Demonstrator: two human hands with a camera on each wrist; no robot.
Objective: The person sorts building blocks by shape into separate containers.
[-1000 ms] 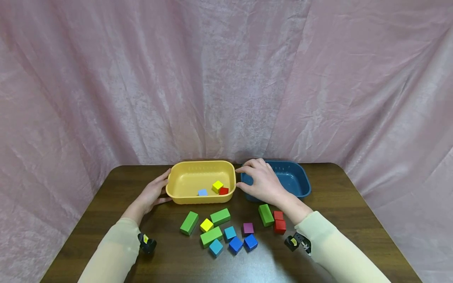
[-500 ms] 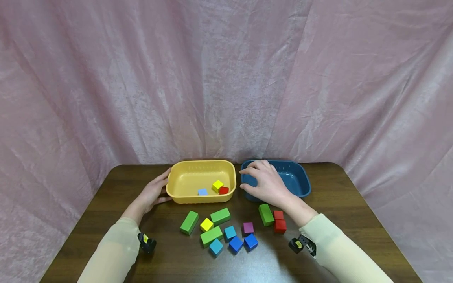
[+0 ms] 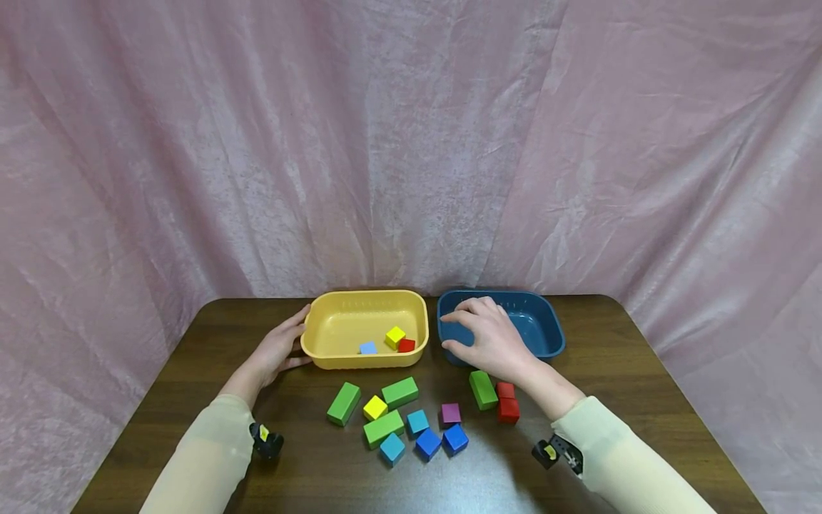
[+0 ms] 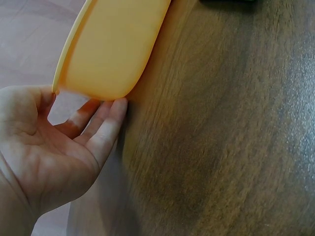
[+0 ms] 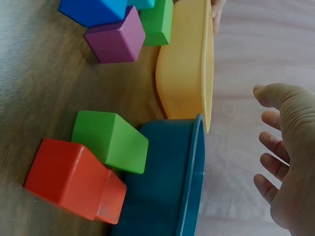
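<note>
A yellow plastic bin (image 3: 347, 362) stands on the table with three blocks inside: a light blue one (image 3: 368, 348), a yellow one (image 3: 394, 338) and a red one (image 3: 407, 345). My left hand (image 3: 277, 350) rests against its left end, fingertips touching the wall and rim; the left wrist view shows these fingers (image 4: 106, 132) spread loosely. Over the left part of a dark blue bin (image 3: 539, 330), which holds no blocks in the part that shows, my right hand (image 3: 491, 343) hovers with thumb and fingers apart. In the right wrist view nothing lies between its fingers (image 5: 272, 142).
In front of the bins lie several green blocks (image 3: 343, 405), a yellow cube (image 3: 375, 409), light blue cubes (image 3: 392, 450), dark blue cubes (image 3: 456, 440) and a purple cube (image 3: 450, 414). Two red blocks (image 3: 508, 410) sit beneath my right forearm. A pink curtain (image 3: 411, 143) hangs behind the table.
My right hand has drawn away from the yellow bin's right end, moving right and slightly toward me over the blue bin. The left hand and the blocks have stayed put.
</note>
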